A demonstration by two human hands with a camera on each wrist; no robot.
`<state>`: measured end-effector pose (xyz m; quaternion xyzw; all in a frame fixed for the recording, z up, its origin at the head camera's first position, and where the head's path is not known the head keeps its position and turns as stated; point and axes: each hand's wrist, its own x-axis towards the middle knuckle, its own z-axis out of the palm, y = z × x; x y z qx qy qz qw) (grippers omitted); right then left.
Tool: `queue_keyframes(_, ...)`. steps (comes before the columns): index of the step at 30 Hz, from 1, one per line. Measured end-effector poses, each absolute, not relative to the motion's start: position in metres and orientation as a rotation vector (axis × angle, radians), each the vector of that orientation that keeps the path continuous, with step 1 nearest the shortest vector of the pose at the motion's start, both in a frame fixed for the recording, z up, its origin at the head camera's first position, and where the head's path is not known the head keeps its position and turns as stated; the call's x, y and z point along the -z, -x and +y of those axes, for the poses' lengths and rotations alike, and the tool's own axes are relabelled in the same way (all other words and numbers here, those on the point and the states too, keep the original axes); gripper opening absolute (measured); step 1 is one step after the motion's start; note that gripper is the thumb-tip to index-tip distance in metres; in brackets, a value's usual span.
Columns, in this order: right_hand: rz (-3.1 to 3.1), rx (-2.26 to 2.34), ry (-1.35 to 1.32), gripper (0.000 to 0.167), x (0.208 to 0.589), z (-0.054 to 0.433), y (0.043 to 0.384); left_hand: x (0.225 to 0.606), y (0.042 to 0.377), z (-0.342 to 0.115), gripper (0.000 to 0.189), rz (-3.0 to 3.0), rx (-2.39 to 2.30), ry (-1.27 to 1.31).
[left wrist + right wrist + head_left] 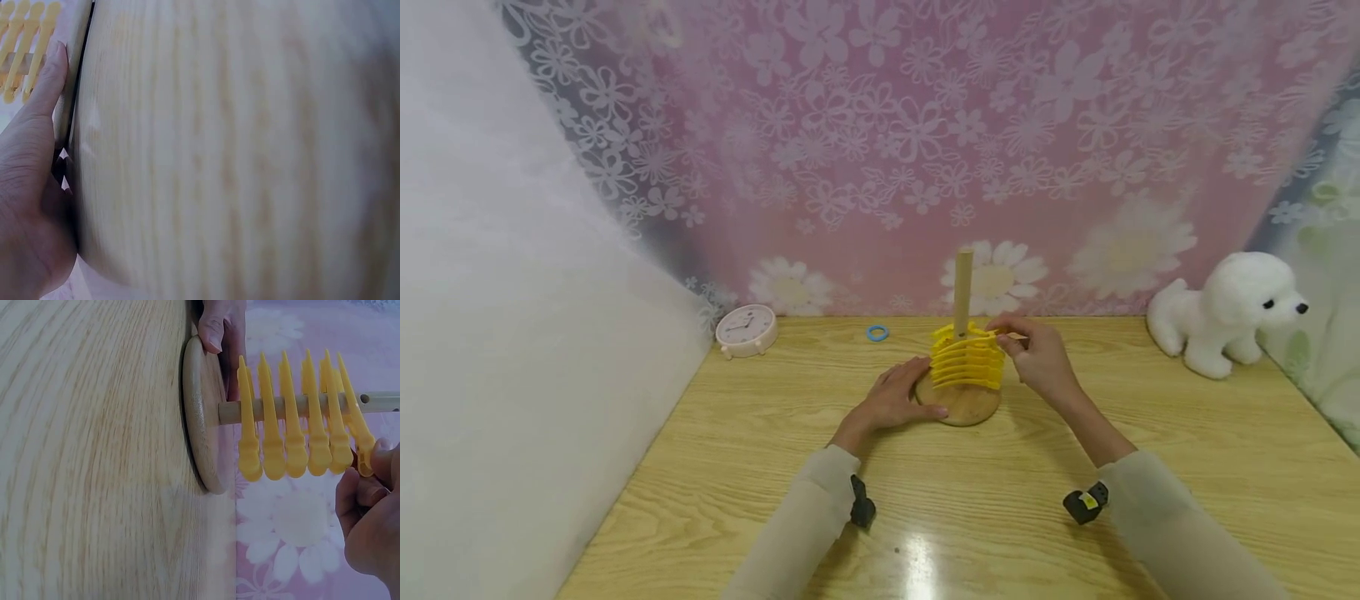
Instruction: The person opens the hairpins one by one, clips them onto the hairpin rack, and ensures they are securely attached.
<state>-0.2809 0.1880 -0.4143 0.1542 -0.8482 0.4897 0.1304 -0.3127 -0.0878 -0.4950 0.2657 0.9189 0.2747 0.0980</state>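
Note:
A wooden post (962,292) rises from a round wooden base (966,408). Several yellow plastic pieces, narrow at one end and rounded at the other, are stacked along it (966,367). My right hand (1041,358) pinches the rounded end of the top yellow piece (356,422) between thumb and fingers; that piece sits tilted against the ones below. My left hand (895,396) rests at the left side of the base, thumb and fingers extended along its edge. In the left wrist view, the left thumb (50,81) lies straight beside the base.
On the table behind the base lies a blue ring (877,333). A pink clock (747,331) stands at the back left, and a white plush dog (1225,317) at the back right. A flowered pink curtain (887,167) hangs behind the table (970,533).

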Motion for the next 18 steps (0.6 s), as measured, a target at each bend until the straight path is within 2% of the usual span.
queue_keyframes(9, -2.550, -1.552, -0.503, 0.027, 0.4144, 0.1928, 0.2793, 0.4937, 0.3086, -0.0877, 0.096, 2.720, -0.818, -0.780)
queue_keyframes(18, -2.588, -1.588, -0.512, 0.026, 0.4118, 0.1935, 0.2781, 0.4922, 0.3081, -0.0860, 0.096, 2.725, -0.796, -0.743)
